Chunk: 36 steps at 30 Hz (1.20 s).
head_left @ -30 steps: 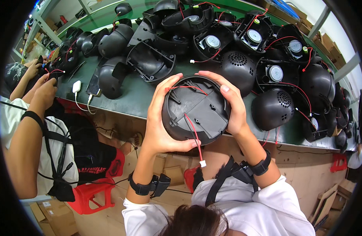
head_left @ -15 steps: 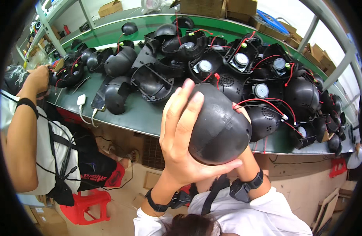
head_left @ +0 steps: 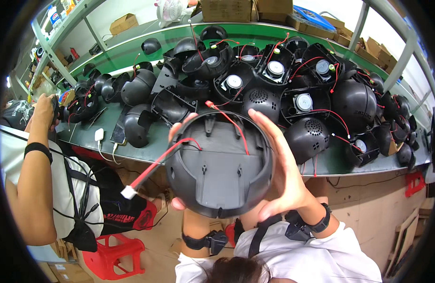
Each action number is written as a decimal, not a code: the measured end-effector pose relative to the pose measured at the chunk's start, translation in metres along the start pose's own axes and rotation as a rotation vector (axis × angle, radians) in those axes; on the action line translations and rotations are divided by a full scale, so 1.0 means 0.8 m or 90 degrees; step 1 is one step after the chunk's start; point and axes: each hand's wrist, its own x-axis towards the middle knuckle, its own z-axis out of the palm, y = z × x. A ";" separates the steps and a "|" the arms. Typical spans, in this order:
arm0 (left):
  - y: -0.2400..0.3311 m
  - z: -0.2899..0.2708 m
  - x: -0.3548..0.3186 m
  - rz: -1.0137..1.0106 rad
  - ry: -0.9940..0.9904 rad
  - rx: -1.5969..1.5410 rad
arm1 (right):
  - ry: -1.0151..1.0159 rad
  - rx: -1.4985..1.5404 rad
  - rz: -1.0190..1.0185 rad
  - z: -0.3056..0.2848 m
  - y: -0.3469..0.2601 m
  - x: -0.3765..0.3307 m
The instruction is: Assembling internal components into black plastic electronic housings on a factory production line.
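Shells (head_left: pixel 306 141) crowd the bench (head_left: pixel 341 165), upper frame. Left hand (head_left: pixel 178 128) holds a bowl (head_left: pixel 222 162) mid-frame, seemingly to expose its wires (head_left: pixel 163 156); right hand (head_left: pixel 290 181) is spread wide alongside.

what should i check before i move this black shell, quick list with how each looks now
1. Left hand on the round black shell: ok, fingers and thumb show at its left side.
2. Right hand gripping firmly: cannot tell; it is at the shell's right side, its thumb spread low.
3. Open side toward the camera: ok, the inner panel shows.
4. White connector tucked inside: not ok, it dangles out to the left.
5. Red connector tucked inside: cannot tell; it shows over the far edge, depth unclear.
6. Underside undamaged: cannot tell, it is hidden.
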 end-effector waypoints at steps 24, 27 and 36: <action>-0.082 0.101 0.042 -0.186 -0.236 0.151 | -0.251 -0.295 0.344 -0.172 -0.139 0.078; -0.108 0.105 0.086 -0.153 -0.398 0.184 | -0.227 -0.295 0.332 -0.202 -0.165 0.117; -0.040 0.140 0.167 -0.194 -0.087 0.562 | -0.031 -0.588 0.399 -0.390 -0.113 0.367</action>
